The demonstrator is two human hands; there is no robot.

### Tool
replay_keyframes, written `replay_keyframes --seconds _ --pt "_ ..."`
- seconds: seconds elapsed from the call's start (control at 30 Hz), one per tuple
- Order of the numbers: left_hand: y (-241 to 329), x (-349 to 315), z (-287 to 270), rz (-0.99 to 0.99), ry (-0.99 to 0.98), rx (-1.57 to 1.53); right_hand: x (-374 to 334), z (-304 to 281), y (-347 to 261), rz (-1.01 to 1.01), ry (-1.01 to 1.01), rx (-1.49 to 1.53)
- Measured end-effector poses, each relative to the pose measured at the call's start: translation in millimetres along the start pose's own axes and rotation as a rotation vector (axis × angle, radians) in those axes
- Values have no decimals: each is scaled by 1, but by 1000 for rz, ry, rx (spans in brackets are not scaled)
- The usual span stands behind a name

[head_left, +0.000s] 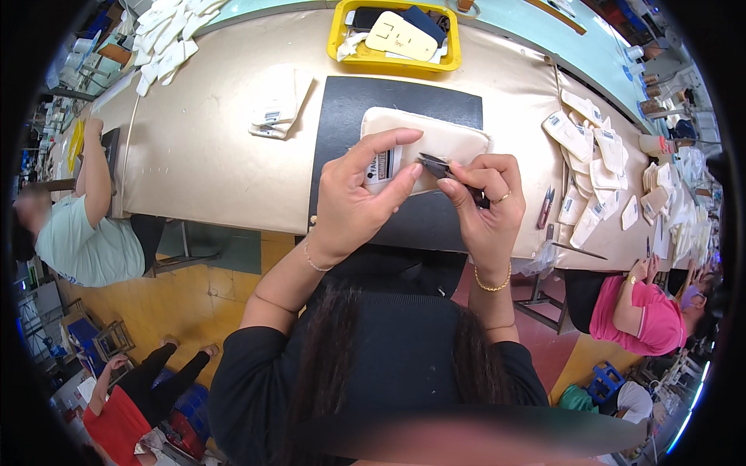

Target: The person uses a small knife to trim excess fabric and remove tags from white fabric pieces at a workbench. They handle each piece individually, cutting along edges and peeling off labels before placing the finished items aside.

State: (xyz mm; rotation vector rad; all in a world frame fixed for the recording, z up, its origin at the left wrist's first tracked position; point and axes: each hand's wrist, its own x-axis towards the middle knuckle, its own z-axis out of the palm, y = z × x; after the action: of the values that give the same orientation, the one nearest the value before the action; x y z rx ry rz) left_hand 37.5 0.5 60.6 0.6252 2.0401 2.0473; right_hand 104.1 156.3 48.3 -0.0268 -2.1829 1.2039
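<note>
A cream padded fabric piece (458, 140) with rounded corners and a stitched edge is at a black mat (334, 116) in front of me. A printed white label (382, 165) shows on it, between my left thumb and index finger. My left hand (346, 194) is over the piece's left side, thumb and index finger apart; its other fingers are mostly hidden. My right hand (489, 206) is closed around dark thread snips (437, 166). Their tips point left over the piece, close to my left thumb. Whether a thread is between the blades is too small to tell.
A small stack of cream pieces (280, 109) lies left of the mat. Behind it stands a yellow tray (339, 35) with fabric bits. More pieces (598, 163) are piled right, beside red-handled snips (546, 208). Co-workers (97, 233) (641, 314) sit at both sides.
</note>
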Motion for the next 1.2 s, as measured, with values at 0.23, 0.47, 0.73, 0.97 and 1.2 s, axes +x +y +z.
replay_keyframes --seconds 0.23,0.47,0.73,0.97,1.2 --pt "0 0 0 49 15 52 -1 -2 2 27 -9 17" --pt "1 1 -3 18 -31 72 -2 -5 5 -6 28 -2" --pt "2 -1 -8 -88 -103 -62 -3 -10 -3 54 67 -1" --pt "-5 1 -5 60 -66 -210 -5 3 -9 22 48 24" --pt "0 0 -6 -36 -98 -377 -3 12 -6 47 94 64"
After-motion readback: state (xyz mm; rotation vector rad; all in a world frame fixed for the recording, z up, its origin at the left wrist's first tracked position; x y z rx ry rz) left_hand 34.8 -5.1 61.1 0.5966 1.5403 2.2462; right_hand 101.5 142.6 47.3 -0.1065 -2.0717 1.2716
